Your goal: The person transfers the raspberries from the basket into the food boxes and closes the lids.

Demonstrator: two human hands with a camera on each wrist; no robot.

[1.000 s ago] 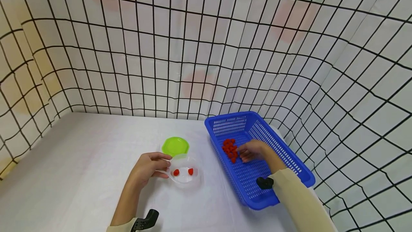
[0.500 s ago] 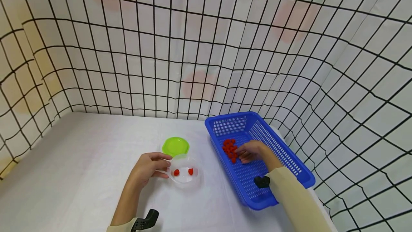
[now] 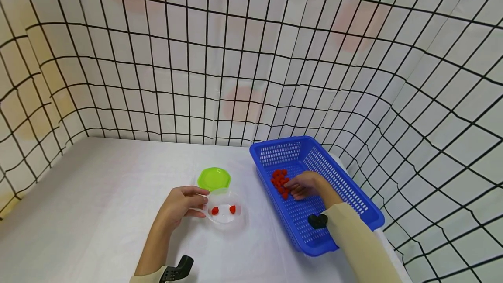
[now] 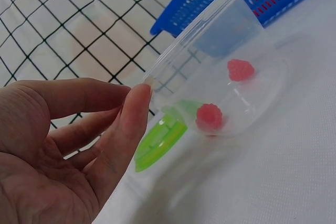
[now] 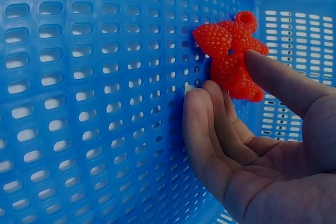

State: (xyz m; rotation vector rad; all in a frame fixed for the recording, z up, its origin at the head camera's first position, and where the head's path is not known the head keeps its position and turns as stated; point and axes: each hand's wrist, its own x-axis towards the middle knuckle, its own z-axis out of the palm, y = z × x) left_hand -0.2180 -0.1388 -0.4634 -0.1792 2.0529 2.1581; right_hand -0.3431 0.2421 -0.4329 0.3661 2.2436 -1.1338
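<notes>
Near the middle of the table my left hand (image 3: pixel 178 204) pinches the rim of a clear plastic tub (image 4: pixel 247 30) between thumb and fingertip. Two red raspberries (image 4: pixel 240 70) lie apart on the tub's bottom. Inside the blue basket (image 3: pixel 302 240), my right hand (image 3: pixel 308 184) reaches into a cluster of raspberries (image 5: pixel 220 40). Its thumb touches one berry from above, while the other fingers, loosely bent, lie against the basket floor beside the cluster. Part of the cluster is hidden behind the thumb.
A bright green lid (image 3: pixel 214 178) lies on the white-covered table (image 3: pixel 118 178) just behind the tub. Black wire mesh (image 3: pixel 188 77) with white cloth behind it stands along the back and both sides. The basket's raised walls surround the right hand.
My right hand has shifted slightly left, further into the raspberries, and its forearm has swung a little left too. The left hand and the tub stay where they were.
</notes>
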